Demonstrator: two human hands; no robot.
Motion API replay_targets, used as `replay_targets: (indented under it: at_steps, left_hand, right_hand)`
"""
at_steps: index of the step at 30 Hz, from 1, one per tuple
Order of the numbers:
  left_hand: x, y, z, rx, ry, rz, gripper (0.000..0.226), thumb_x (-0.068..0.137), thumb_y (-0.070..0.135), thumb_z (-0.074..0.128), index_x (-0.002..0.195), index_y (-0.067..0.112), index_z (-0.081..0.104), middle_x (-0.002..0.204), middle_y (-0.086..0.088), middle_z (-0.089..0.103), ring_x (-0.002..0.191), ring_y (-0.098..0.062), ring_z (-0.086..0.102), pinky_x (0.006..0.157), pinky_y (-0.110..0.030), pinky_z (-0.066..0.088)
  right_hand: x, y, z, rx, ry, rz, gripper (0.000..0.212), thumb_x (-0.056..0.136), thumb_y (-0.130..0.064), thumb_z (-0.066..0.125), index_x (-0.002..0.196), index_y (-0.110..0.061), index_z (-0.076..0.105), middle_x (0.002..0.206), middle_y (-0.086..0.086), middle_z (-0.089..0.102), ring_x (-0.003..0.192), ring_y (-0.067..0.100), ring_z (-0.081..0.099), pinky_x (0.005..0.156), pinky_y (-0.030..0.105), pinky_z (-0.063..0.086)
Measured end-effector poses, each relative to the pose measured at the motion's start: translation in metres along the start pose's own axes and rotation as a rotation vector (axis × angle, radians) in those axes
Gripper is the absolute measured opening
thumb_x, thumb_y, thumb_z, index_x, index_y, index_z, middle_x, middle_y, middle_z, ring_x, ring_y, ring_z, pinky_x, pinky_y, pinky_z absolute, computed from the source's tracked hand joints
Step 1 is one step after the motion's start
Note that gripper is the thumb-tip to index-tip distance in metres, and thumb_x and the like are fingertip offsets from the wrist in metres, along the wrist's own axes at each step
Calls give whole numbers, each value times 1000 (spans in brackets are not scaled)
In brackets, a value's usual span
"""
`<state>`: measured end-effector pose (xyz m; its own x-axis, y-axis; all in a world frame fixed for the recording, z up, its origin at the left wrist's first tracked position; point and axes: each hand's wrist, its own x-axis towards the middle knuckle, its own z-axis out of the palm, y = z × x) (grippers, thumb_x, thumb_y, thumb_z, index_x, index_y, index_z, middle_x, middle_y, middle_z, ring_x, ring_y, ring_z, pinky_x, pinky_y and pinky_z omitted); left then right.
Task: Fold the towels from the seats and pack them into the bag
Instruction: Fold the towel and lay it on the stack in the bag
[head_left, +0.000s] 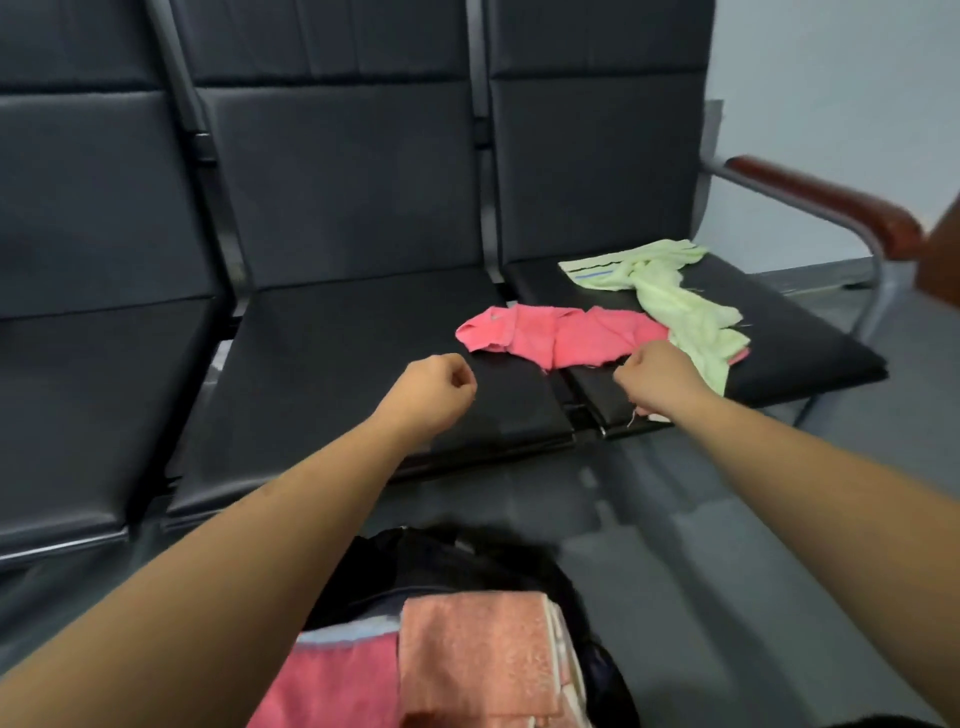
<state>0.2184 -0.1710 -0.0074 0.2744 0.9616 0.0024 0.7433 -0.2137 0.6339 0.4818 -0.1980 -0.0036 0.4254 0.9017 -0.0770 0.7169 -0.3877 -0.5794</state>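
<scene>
Mid seat (337, 374) front open; armrest (831, 202) walls off rt side.

Black seats (337, 338) bear pink towel (561, 335), green towel (670, 296).

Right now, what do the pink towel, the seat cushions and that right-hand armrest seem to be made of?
Pink towel: soft terry-like cloth, matte, fuzzy and rumpled. Seat cushions: black leather or vinyl, judging by the smooth faint sheen. Armrest: probably varnished reddish-brown wood on a grey metal tube.
</scene>
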Motion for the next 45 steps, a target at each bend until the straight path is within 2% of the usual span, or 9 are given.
replay_targets:
  at_steps: [3,5,9,14,18,23,27,37,45]
  left_hand:
    - [41,17,25,68,7,28,12,94,17,56,98,20,66,101,0,65,88,-16,60,74,-26,42]
    - [69,17,43,103,6,39,17,92,15,57,107,16,67,112,-5,62,97,-21,59,79,-27,42]
    - [120,12,71,147,33,55,45,94,21,61,137,13,54,145,-7,46,129,-28,49,102,-37,45]
    - [168,-7,94,383,-36,-3,62,99,40,54,155,29,30,162,-5,28,146,-30,29,116,-48,27]
    - [176,-18,96,379,94,59,34,97,15,50,130,23,53,119,-10,50,114,-32,48,99,-44,38]
    - [152,-8,44,-94,106,-77,13,87,19,66,97,19,57,86,-3,67,76,-23,64,64,-33,51]
    - [115,14,-24,-223,214,-58,11,90,11,60,96,20,59,90,1,67,81,-17,62,61,-29,45]
    - [0,67,-134,-571,252,-30,10,93,7,59,102,9,63,82,-4,68,67,-14,64,51,-25,54]
    - [-57,73,-192,-773,150,29,11,97,11,64,91,6,71,81,-8,68,66,-14,65,58,-25,58]
  right_hand:
    - [24,18,-8,-43,74,-49,25,88,-8,54,69,-16,39,70,7,48,80,32,53,52,30,32]
    - [43,26,-5,-75,84,-81,5,89,-10,56,86,-10,53,94,12,53,92,34,55,65,32,41]
    - [86,36,15,-189,57,-145,49,92,-23,60,137,-8,49,137,20,41,117,39,54,97,41,48]
    - [135,41,46,-311,-45,-169,64,98,-42,58,151,-13,37,154,22,32,137,39,40,107,43,43]
    - [148,37,51,-340,-24,-180,40,103,-32,52,131,-2,53,145,23,40,116,37,56,85,37,45]
    - [131,2,22,-83,166,-235,31,99,-26,45,110,-2,59,112,15,58,94,34,62,82,41,51]
    - [113,-26,-20,188,240,-270,48,85,-44,37,95,-7,66,97,11,67,80,22,65,77,35,54]
    - [-12,-109,-86,504,384,-345,14,96,-17,60,96,-3,56,82,-6,55,83,19,58,72,31,42]
    - [-69,-168,-87,191,88,-284,33,90,-29,69,71,-5,58,66,5,54,64,24,54,60,29,41]
